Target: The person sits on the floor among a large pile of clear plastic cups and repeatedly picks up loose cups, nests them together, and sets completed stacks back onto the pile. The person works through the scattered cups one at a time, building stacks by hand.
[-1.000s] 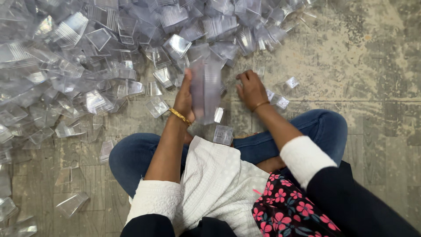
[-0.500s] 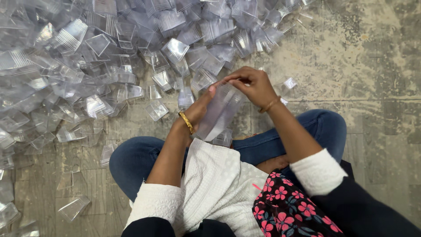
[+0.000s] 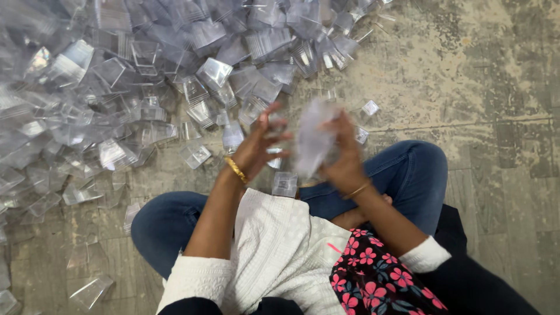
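Note:
I sit cross-legged on the floor in blue jeans. My right hand (image 3: 344, 157) grips a stack of clear plastic pieces (image 3: 314, 140), blurred by motion, held above my lap. My left hand (image 3: 259, 146), with a gold bangle at the wrist, is just left of the stack with fingers spread and a small clear piece near its fingertips; whether it grips that piece I cannot tell. A single clear box (image 3: 284, 184) lies between my knees.
A big heap of clear plastic boxes and lids (image 3: 116, 76) covers the floor to the front and left. Loose pieces (image 3: 90, 290) lie by my left knee. A worn grey floor (image 3: 478, 76) spreads to the right.
Both hands left the pile and rose toward my lap. The clear stack passed from my left hand to my right, and the left hand's fingers have spread.

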The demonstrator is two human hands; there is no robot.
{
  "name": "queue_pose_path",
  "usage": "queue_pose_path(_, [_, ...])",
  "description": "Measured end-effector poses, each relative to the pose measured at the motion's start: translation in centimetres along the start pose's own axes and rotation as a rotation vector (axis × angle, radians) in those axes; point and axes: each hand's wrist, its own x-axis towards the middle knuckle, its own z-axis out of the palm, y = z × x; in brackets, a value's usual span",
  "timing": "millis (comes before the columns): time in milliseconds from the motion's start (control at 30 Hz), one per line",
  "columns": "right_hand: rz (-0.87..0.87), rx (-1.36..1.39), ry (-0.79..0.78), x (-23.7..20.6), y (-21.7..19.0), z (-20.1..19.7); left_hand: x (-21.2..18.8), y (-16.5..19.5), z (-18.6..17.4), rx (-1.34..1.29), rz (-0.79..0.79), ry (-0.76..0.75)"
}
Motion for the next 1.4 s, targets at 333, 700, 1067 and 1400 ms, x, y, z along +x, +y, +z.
queue_pose_path(333, [1.123,0.483,0.872,4.1,15.6,-16.2,0.1,1.0,-3.6,0.053,0.207,0.344])
queue_pose_path(700, [0.603,0.240,0.722,18.4,18.1,-20.9,0.5,0.7,-3.7,0.199,0.299,0.422])
queue_pose_path(1067, [0.050,-0.167,-0.664,1.6,7.3,6.7,-0.1,1.3,-9.8,0.453,0.695,0.736])
queue_pose_path(1400, [0.350,0.078,0.117,8.6,14.7,-9.3,-1.2,0.9,-9.8,0.547,0.645,0.654])
